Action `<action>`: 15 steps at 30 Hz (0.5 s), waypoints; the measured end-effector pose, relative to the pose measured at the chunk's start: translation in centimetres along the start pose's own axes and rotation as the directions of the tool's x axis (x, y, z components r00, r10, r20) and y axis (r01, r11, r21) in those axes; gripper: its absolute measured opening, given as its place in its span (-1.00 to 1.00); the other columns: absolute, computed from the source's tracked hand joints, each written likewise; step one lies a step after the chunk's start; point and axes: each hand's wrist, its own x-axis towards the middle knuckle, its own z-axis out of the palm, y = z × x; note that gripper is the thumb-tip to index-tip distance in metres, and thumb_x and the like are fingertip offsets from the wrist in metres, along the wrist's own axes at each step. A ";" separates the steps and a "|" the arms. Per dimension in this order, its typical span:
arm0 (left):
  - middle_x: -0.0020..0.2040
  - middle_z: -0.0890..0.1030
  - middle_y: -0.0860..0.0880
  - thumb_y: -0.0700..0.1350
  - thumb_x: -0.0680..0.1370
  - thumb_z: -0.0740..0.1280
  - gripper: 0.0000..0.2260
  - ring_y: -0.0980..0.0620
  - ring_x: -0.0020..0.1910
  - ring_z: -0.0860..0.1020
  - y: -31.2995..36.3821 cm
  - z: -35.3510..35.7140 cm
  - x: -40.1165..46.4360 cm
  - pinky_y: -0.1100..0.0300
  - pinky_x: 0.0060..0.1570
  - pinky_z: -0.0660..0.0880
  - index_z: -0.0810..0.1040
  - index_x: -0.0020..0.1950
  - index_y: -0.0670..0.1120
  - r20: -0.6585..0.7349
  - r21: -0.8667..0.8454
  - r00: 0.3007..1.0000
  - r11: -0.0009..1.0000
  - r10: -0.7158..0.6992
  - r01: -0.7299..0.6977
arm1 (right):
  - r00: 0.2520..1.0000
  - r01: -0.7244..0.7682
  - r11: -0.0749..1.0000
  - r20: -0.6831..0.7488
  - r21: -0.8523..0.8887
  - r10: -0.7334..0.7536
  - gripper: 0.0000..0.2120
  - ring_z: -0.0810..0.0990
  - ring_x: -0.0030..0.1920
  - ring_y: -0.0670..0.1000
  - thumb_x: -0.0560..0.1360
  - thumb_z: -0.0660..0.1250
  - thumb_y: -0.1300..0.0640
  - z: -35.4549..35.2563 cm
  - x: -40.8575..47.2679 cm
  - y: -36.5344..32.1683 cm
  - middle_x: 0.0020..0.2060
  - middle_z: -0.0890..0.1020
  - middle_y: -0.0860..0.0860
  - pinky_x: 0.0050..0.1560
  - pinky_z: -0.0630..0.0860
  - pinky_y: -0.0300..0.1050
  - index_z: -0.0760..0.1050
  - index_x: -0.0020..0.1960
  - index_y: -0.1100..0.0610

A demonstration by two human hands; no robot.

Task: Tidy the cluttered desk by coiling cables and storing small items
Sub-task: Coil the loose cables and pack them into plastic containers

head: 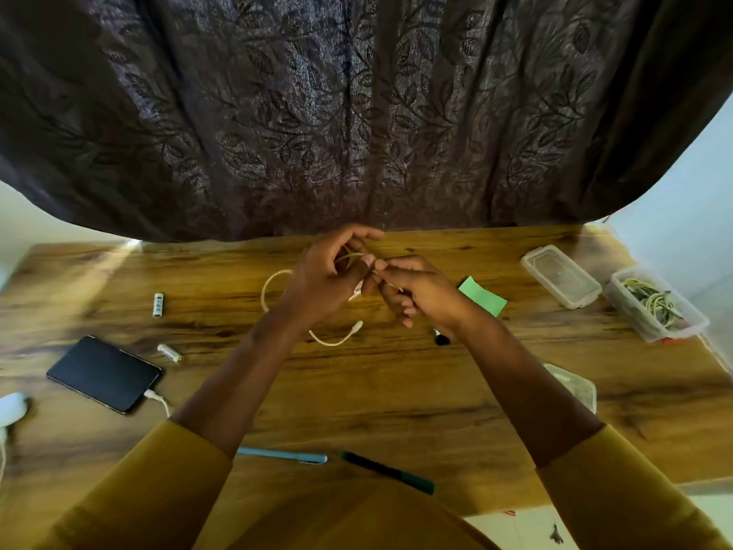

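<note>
Closest to the person, two pens [282, 456] lie untouched at the desk's [436, 398] front edge, and a phone [104, 374] sits plugged in off to the left. Above the middle of the desk the left hand [321, 279] grips a short white cable [273, 279], looped, its plug end dangling. The right hand [416, 291] pinches something thin at the loop, maybe a tie. I'd judge it's mid-coiling; next comes binding it, then the open box [656, 307] beyond.
</note>
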 end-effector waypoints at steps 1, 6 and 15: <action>-0.07 0.66 0.08 -0.11 0.61 0.39 -0.78 0.09 -0.07 0.66 -0.2 0.0 0.1 0.06 -0.04 0.62 0.62 0.25 0.07 -0.010 0.009 1.000 1.000 0.000 0.001 | 1.000 -0.020 0.998 0.024 0.059 0.019 -0.62 0.20 -0.53 -0.06 0.72 0.17 0.03 -0.2 -0.2 -0.3 -0.50 0.23 0.01 -0.49 0.31 -0.17 0.63 -0.08 0.19; -0.16 0.65 -0.02 -0.04 0.68 0.30 -0.86 -0.06 -0.18 0.63 -1.2 -0.3 0.5 -0.02 -0.20 0.53 0.62 0.04 -0.04 -0.061 -0.011 0.997 0.999 0.047 -0.048 | 0.967 -0.074 0.890 0.252 0.450 -0.047 -0.70 0.28 -0.49 -0.09 0.73 0.13 0.05 -0.9 -0.7 -1.7 -0.46 0.19 -0.01 -0.51 0.30 -0.20 0.53 0.03 0.20; -0.34 0.57 -0.10 -0.12 0.75 0.18 -0.81 0.04 -0.46 0.49 -0.9 1.3 -1.0 0.20 -0.47 0.41 0.58 0.09 0.07 0.051 -0.082 0.991 0.989 -0.120 0.124 | 0.933 0.185 0.694 0.097 0.696 -0.346 -0.70 0.54 0.38 0.21 0.67 0.12 0.18 -0.5 0.8 -2.7 0.13 0.72 0.12 -0.27 0.66 -0.16 0.51 0.31 0.20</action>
